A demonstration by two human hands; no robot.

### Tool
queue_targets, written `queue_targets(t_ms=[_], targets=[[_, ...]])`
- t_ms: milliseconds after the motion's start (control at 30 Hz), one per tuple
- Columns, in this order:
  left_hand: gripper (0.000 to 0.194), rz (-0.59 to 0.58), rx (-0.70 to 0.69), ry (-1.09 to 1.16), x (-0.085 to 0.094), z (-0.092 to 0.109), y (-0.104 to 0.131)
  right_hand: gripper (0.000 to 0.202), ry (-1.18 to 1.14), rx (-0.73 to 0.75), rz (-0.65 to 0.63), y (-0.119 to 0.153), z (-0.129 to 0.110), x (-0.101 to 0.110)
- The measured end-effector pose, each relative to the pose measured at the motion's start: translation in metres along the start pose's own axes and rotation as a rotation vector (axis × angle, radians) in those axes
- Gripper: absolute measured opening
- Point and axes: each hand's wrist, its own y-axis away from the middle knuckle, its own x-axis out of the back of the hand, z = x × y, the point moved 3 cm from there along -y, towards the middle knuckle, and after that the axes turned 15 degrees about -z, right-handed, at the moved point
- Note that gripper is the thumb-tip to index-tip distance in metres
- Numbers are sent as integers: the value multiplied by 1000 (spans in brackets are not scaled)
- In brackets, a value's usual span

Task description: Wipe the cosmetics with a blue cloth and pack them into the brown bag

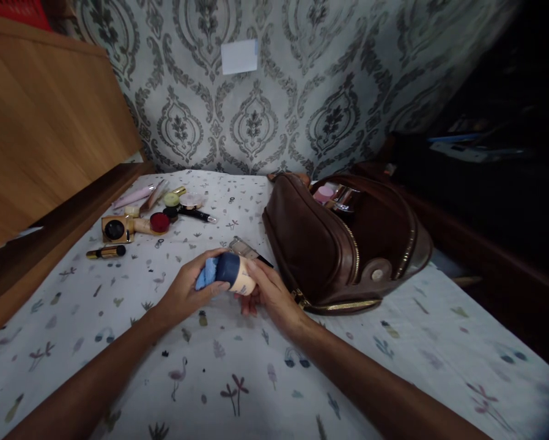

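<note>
While the left hand (186, 288) gripped a bunched blue cloth (207, 274) against the dark blue end of a small container (235, 274), the right hand (277, 296) was closed around its cream end, the container lying tilted between the two, above a patterned sheet (219, 379). Just beyond the fingers lay a clear slim case (244, 249) with a dark end. To the right, a brown bag (302, 235) stood unzipped, a pink round item (323, 194) and a shiny item (346, 198) showing in its opening. Well to the left, a loose group of cosmetics included a red-topped item (159, 222), a green-topped item (172, 199), a pink tube (134, 197) and a black pen-like stick (197, 215). Nearest on that side lay a gold-and-black tube (106, 252). Behind, a white card (239, 56) showed on the patterned wall (256, 122).
</note>
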Motion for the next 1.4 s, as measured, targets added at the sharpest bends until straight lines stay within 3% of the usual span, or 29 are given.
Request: queue_targets(t_ms=[233,367,533,600,833,967,1100,1233,1400], targets=[[39,118,-77,7,3,6,5,51,46,16,-131,2,-2,-8],[36,93,-155,-79,-3,8,4,64,63,89,-170,1,-2,-14],[39,49,-293,-298,-11,18,4,67,478,110,-66,3,-1,-13],[40,42,-347,-396,-13,24,5,66,546,117,-56,5,0,-13],[49,-27,-485,-721,-27,29,11,42,398,194,40,3,7,-9],[56,-60,-497,-752,-30,27,12,41,260,220,62,2,3,-9],[52,-2,-386,-500,-23,25,10,46,277,230,-19,5,-6,-16],[39,56,-111,-96,-13,15,4,53,508,212,-22,8,-6,-18],[54,61,146,296,-8,2,-2,60,693,369,-37,11,-5,-16]])
